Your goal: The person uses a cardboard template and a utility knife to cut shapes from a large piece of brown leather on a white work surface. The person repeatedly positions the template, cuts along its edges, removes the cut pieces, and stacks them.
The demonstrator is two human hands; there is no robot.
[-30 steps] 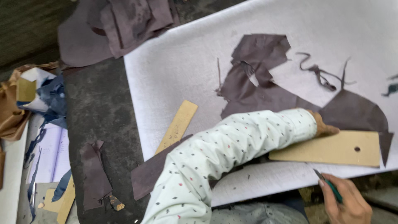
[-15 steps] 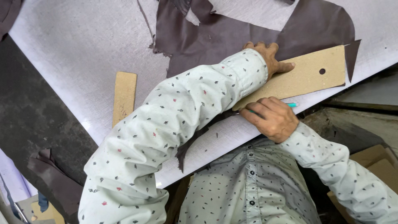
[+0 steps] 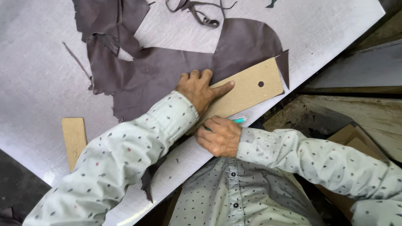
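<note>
My left hand (image 3: 200, 89) presses flat on a long tan cardboard template (image 3: 251, 86) with a small round hole, pinning it over a dark brown leather piece (image 3: 167, 71) on the pale work sheet (image 3: 37, 79). My right hand (image 3: 220, 136) is closed around a green pen (image 3: 238, 119), its tip at the template's near edge just below my left hand. Both arms wear a white patterned shirt.
A smaller tan cardboard strip (image 3: 74, 140) lies on the sheet at the left. Leather offcuts and thin trimmings (image 3: 197, 10) sit at the top. The table edge runs diagonally at the right, beside a wooden ledge (image 3: 356, 88) and cardboard (image 3: 356, 142) below.
The view has shifted so the template sits nearer the middle. My right hand with the pen has moved up against the template's near edge, close under my left hand.
</note>
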